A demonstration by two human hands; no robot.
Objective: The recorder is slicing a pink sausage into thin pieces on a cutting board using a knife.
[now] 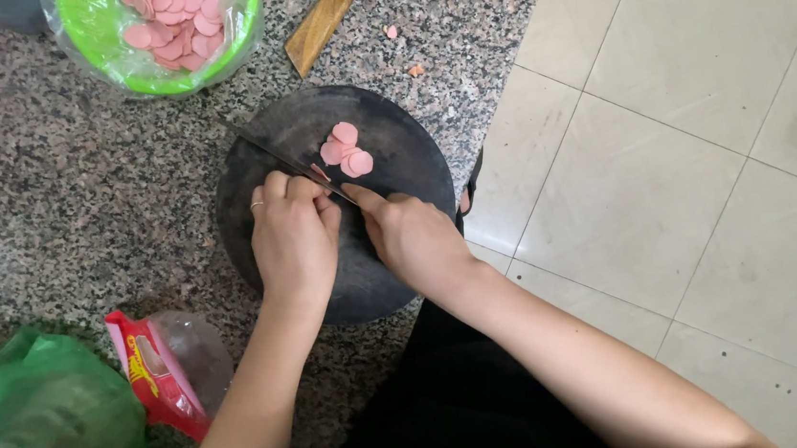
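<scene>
1. On the round dark chopping board (384,280) a small heap of thin pink sausage slices (346,150) lies already cut, just beyond the hands.
2. The left hand (295,234) is curled closed over the remaining pink sausage piece (320,173) — only its cut end shows, so how much is left cannot be told.
3. The right hand (414,238) is closed on the handle of a long thin-bladed knife (275,154), blade resting at the sausage end.
4. A green plastic bowl lined with clear film (89,29) on the speckled granite bench (55,194) holds many more slices — most of the cutting looks done.
5. A red torn wrapper (155,376) lies near the left forearm.
</scene>
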